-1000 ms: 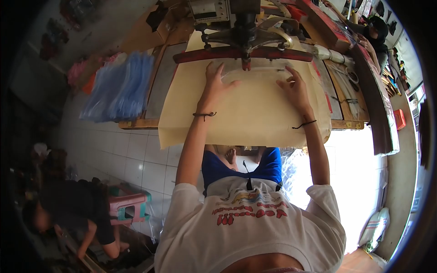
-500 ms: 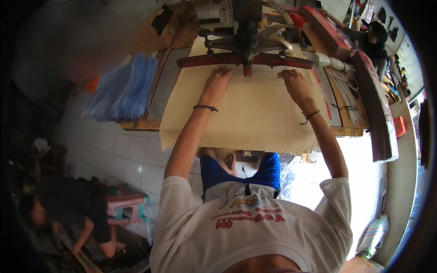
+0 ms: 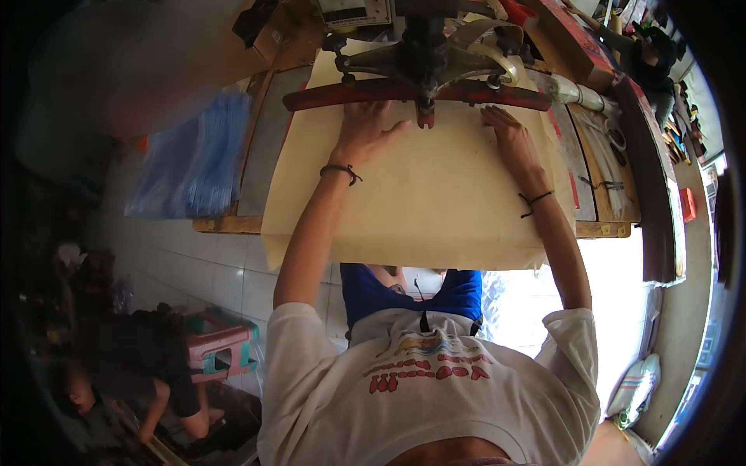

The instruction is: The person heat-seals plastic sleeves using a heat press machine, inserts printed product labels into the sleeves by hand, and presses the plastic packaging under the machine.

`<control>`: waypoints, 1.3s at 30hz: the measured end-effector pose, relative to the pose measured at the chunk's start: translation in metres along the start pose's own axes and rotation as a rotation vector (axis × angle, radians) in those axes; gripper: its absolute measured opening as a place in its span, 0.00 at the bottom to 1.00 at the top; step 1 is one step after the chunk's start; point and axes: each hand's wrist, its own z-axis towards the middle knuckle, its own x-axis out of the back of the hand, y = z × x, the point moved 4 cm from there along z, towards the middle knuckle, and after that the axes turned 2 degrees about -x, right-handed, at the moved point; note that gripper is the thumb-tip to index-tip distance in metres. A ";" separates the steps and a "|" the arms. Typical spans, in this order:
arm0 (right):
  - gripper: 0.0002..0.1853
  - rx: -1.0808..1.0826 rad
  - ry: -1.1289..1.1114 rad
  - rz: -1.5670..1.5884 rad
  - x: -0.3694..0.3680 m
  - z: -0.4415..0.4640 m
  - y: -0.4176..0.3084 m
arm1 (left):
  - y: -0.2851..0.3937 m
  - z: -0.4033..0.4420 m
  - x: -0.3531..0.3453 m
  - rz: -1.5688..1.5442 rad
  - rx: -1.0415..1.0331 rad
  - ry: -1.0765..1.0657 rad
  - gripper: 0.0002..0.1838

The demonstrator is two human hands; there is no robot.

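Tan sheet [image 3: 435,194]: one, broad, spread on a wooden table [image 3: 225,225], its near edge overhanging the table's near side. Its far part passed below the machine; which direction was its longer could not be told.

Red bar [image 3: 342,95]: one, long axis left to right, set crosswise above the far part of the sheet. It lay on the far side of both hands. A small red bracket [image 3: 424,116] at its middle projected toward the near side, between the hands.

Left hand [image 3: 364,136]: palm down on the sheet, thumb spread to the right, nothing visibly held. Its fingertips met the bar's line in view and were partly hidden there, making it the nearer of the two.

Right hand [image 3: 514,144]: fingers together and bent, tips just short of the bar's right half; whether they pinched anything could not be told.

Outlying: bluish clear sheets [image 3: 190,159], stacked, left; pale strips [image 3: 614,167], tied, right; wrapped roll [image 3: 579,93], beyond the strips.
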 end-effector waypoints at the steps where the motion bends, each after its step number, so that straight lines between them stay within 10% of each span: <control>1: 0.21 -0.010 -0.011 0.024 0.000 0.000 0.000 | -0.007 0.004 -0.004 -0.037 -0.002 -0.005 0.26; 14: 0.28 -0.085 -0.234 -0.057 -0.002 -0.004 0.004 | 0.000 0.011 0.014 -0.234 0.213 -0.081 0.18; 39: 0.20 -0.169 -0.008 -0.155 0.007 -0.015 0.005 | 0.005 0.009 0.007 -0.048 0.002 -0.113 0.25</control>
